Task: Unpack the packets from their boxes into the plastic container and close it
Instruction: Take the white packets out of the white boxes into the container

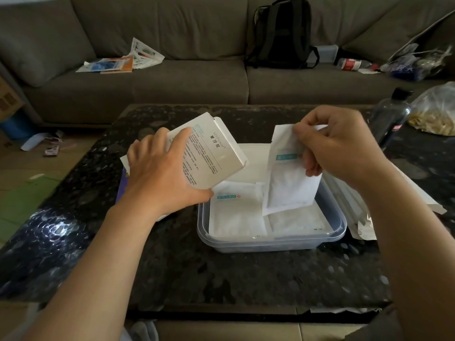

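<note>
The table [172, 267] is dark, and the open container [270, 242] stands on it. Over the container's rear left corner a white box [211, 153] is held tilted by the left hand [162, 178], with the fingers curled across its printed face and the thumb beneath. Over the container's right half a held packet [288, 185], perhaps more than one, is pinched at its top edge by the clenched fingers of the right hand [337, 143]. Its lower edge hangs just inside the rim. Flat packets [234, 212] already lie on the container's floor.

The step is judged to be the placing of the held packet. It is best lowered until its lower edge rests, then laid flat and squared to the walls before being released, so that the stack stays below the rim for closing. Whether the box is emptied cannot be told, so it should be checked.
</note>
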Motion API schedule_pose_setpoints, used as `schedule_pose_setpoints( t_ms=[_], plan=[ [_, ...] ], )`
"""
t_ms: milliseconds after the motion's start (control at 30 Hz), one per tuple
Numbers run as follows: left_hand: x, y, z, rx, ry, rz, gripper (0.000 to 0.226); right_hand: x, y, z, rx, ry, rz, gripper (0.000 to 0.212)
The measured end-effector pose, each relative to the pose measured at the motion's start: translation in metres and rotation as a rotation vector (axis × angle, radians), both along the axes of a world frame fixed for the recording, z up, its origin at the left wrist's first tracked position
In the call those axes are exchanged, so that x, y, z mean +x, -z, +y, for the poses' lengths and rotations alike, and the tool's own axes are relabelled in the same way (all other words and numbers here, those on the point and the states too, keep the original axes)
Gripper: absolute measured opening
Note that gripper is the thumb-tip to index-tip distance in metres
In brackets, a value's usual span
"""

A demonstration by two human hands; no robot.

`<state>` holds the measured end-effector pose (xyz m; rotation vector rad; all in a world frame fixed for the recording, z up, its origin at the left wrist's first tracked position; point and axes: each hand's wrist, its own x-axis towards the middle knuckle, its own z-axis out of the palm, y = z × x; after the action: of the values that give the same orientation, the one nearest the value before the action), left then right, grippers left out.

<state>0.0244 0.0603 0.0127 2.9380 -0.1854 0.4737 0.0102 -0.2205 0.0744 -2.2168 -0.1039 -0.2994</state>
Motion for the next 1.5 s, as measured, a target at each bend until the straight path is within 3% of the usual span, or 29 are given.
schedule_pose_setpoints(
  t_ms=[133, 433, 767, 933, 1067, 1233, 1400, 1500],
  plan=[
    [0.000, 0.000, 0.000, 0.000, 0.005, -0.003, 0.128, 0.003, 0.004, 0.002, -0.026, -0.009, 0.169, 0.026],
    [0.001, 0.000, -0.003, -0.018, 0.021, -0.005, 0.128, 0.002, -0.006, -0.004, -0.067, -0.004, 0.308, 0.039],
    [-0.004, 0.000, -0.009, -0.001, 0.043, 0.009, 0.128, 0.028, 0.037, 0.010, -0.412, 0.074, 0.339, 0.018],
    [-0.002, 0.001, -0.007, -0.015, 0.034, -0.009, 0.128, 0.027, 0.057, 0.010, -0.733, 0.115, 0.353, 0.037],
    [-0.002, 0.000, -0.008, -0.014, 0.045, -0.004, 0.128, 0.023, 0.061, 0.014, -0.799, 0.100, 0.342, 0.053],
    [-0.002, 0.000, -0.008, -0.022, 0.051, 0.008, 0.128, 0.017, 0.064, 0.020, -0.879, -0.015, 0.350, 0.053],
    [-0.003, -0.001, -0.010, -0.030, 0.059, 0.005, 0.128, 0.006, 0.076, 0.021, -0.913, -0.279, 0.579, 0.100],
    [-0.003, -0.002, -0.012, -0.031, 0.067, 0.002, 0.127, 0.004, 0.089, 0.017, -0.950, -0.302, 0.610, 0.117]
  ],
)
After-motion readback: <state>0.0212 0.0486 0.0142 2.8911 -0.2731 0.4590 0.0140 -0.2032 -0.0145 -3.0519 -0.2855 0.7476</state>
